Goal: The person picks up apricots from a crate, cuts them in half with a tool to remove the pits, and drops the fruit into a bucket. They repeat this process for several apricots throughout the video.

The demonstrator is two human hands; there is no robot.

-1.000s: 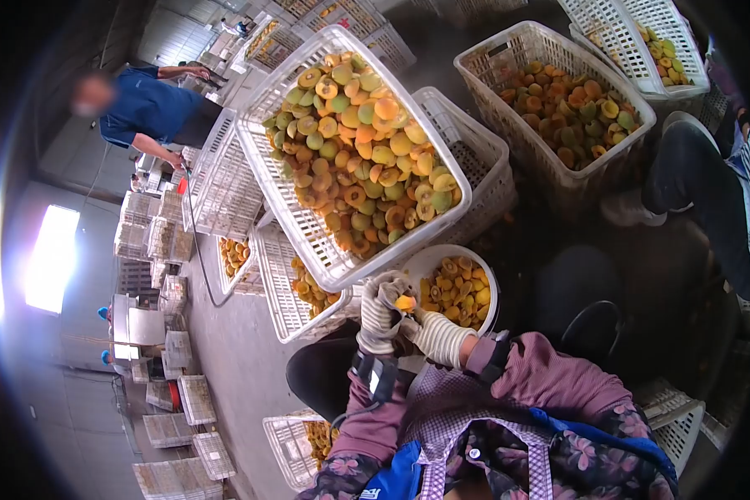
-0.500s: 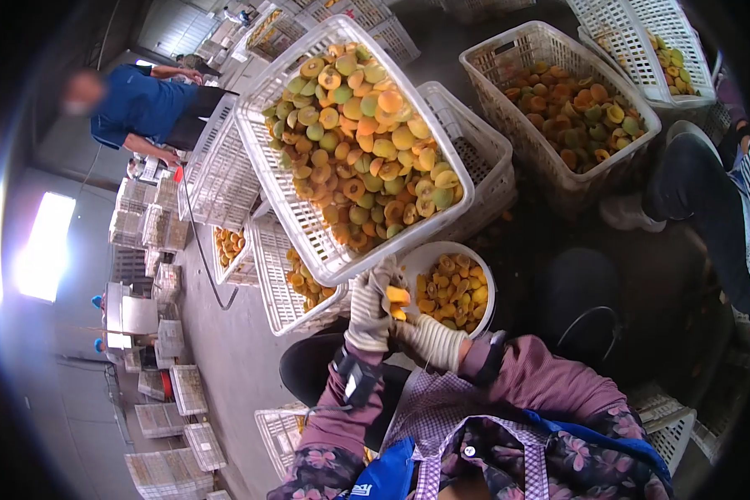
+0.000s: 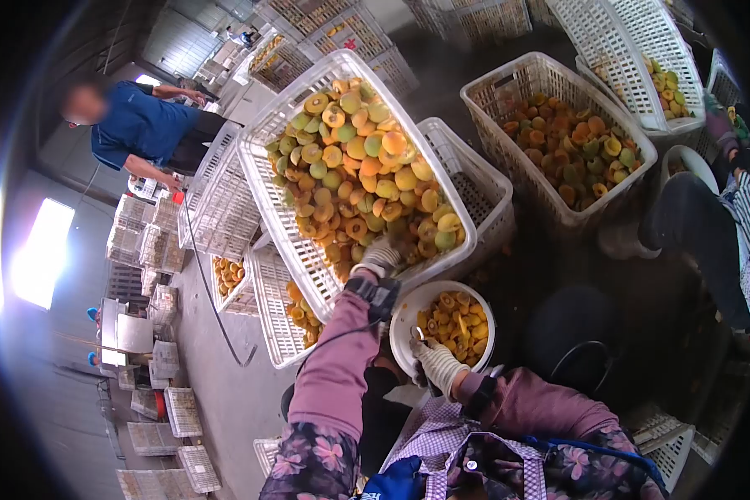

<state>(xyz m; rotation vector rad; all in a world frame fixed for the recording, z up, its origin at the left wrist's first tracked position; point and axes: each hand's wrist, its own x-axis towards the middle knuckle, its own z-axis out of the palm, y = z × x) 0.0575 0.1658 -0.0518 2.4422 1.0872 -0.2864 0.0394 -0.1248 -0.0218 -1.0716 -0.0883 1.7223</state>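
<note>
A white plastic crate (image 3: 250, 179) full of halved apricots (image 3: 354, 179) stands tilted in front of me. My left hand (image 3: 381, 257), in a striped knit glove, reaches over its near edge into the fruit; the fingertips are blurred among the halves. Just below stands a round white bucket (image 3: 399, 329) with orange apricot halves (image 3: 458, 323) inside. At the bucket's near left rim, my gloved right hand (image 3: 438, 362) is closed round a small metal tool (image 3: 417, 334) with a rounded, shiny end.
Another crate of apricot halves (image 3: 558, 204) stands to the right, with a seated person's leg (image 3: 700, 233) beside it. A person in a blue shirt (image 3: 146, 117) stands at the left. Stacked crates (image 3: 225, 200) line the left, and a dark cable (image 3: 212, 292) trails across the floor.
My hands have parted. The left went from above the bucket up into the crate, and the orange piece between them is gone from view. The right stays low by the bucket.
</note>
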